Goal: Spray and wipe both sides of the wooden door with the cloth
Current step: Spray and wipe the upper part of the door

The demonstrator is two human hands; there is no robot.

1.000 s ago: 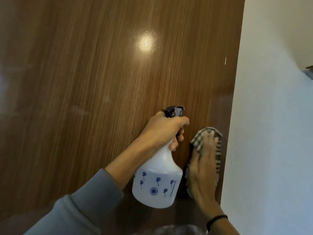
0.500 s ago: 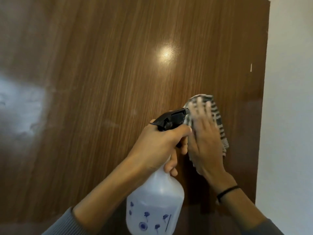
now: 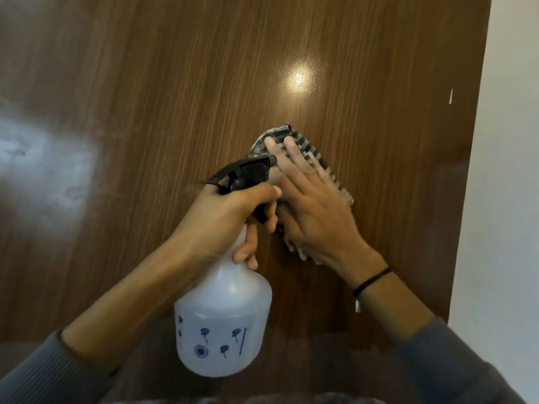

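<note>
The glossy brown wooden door [image 3: 175, 97] fills most of the view. My left hand [image 3: 221, 217] grips the neck and trigger of a white spray bottle [image 3: 224, 325] with blue flower marks and a black nozzle that points right. Just right of it, my right hand [image 3: 315, 211] presses a grey checked cloth [image 3: 280, 134] flat against the door with straight fingers. The cloth shows above and beside my fingers; the rest lies under my palm.
A white wall [image 3: 507, 199] runs along the door's right edge. A pale hazy reflection [image 3: 43, 170] lies on the door at the left, and a bright light spot [image 3: 299, 78] shines above the cloth.
My right hand has slid the cloth up the door and leftward, away from the door's right edge, until it sits beside the nozzle. The bottle stays in my left hand.
</note>
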